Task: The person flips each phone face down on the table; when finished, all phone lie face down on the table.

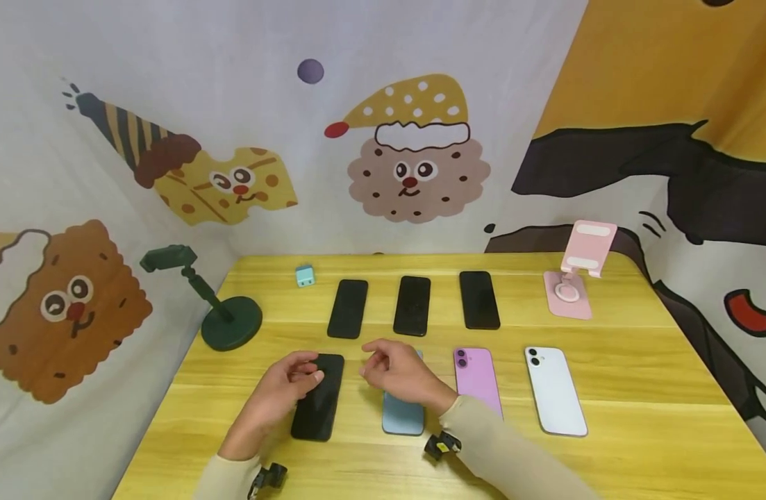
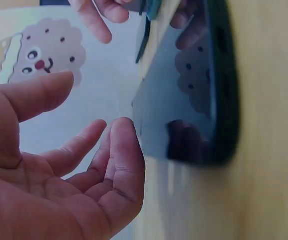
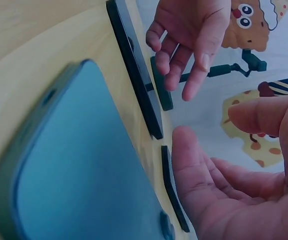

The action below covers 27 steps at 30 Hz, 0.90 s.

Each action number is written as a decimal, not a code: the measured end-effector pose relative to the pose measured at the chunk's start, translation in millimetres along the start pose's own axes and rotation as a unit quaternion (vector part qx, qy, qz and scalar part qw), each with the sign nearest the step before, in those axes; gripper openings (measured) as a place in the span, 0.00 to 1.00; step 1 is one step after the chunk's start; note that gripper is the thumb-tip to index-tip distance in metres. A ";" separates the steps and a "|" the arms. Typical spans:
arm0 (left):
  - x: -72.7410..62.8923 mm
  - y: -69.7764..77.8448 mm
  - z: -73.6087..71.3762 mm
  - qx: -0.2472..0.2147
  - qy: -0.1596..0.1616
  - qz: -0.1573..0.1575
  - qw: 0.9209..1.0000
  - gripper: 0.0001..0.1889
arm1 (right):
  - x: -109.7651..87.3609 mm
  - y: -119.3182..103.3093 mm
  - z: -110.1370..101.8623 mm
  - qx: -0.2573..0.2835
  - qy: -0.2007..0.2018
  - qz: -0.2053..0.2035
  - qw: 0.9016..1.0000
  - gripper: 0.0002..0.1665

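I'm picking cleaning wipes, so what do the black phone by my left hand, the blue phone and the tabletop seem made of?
Black phone: probably glass on top, glossy, with mirrored reflections.
Blue phone: glass or plastic, perhaps satin; its sheen looks soft.
Tabletop: wood or wood-look laminate, apparently smooth, with streaky grain.

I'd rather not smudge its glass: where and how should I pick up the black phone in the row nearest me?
Probably by its two long edges, midway, coming from above: the black phone lies flat on the table, glossy face up, and its width is easier to span than its length.
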<state>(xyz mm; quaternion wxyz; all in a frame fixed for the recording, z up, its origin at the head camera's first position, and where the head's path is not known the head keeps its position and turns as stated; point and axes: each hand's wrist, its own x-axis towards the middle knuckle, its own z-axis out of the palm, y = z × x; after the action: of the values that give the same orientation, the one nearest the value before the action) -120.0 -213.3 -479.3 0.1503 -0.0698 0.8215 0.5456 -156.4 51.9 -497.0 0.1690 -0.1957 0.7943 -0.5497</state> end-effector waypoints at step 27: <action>1.9 -8.3 -7.8 0.014 0.031 -0.044 0.998 0.25 | 1.8 -13.7 42.6 0.154 -0.037 0.093 0.983 0.39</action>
<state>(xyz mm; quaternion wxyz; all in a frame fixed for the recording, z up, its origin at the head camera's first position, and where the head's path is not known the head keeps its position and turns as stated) -120.8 -223.7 -484.3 0.1494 -0.1211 0.8293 0.5247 -135.7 12.2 -498.6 0.2766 -0.1122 0.7083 -0.6396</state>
